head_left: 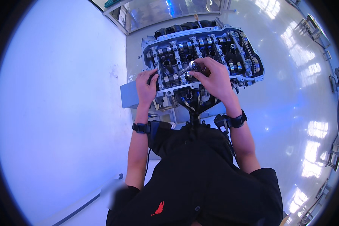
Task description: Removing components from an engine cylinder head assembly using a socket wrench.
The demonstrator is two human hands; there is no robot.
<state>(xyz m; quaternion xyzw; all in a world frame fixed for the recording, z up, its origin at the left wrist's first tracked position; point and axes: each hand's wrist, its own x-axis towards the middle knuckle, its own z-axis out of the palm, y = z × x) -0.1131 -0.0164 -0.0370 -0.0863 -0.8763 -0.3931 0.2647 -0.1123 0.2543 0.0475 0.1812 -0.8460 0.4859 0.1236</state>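
Note:
In front of me is an engine with its top uncovered, the camshafts [171, 80] and bearing caps [174, 48] showing. My right hand [216, 77] is closed round a ratchet wrench [193, 65], thumb and fingers at its shiny round head. The tool sits over the near camshaft, around the middle of the engine; my palm and fingers hide the rest of it. At the near left corner of the engine, my left hand [145, 83] has its fingers curled against a bearing cap. A small dark patch shows between thumb and fingers, too hidden to name.
A timing chain [247, 49] runs along the engine's right end. Dark exhaust pipes [194, 105] point toward me below it. A grey box-shaped part [129, 95] stands at the left, beside a white surface [64, 113]. Behind the engine is a metal-framed bench [158, 15].

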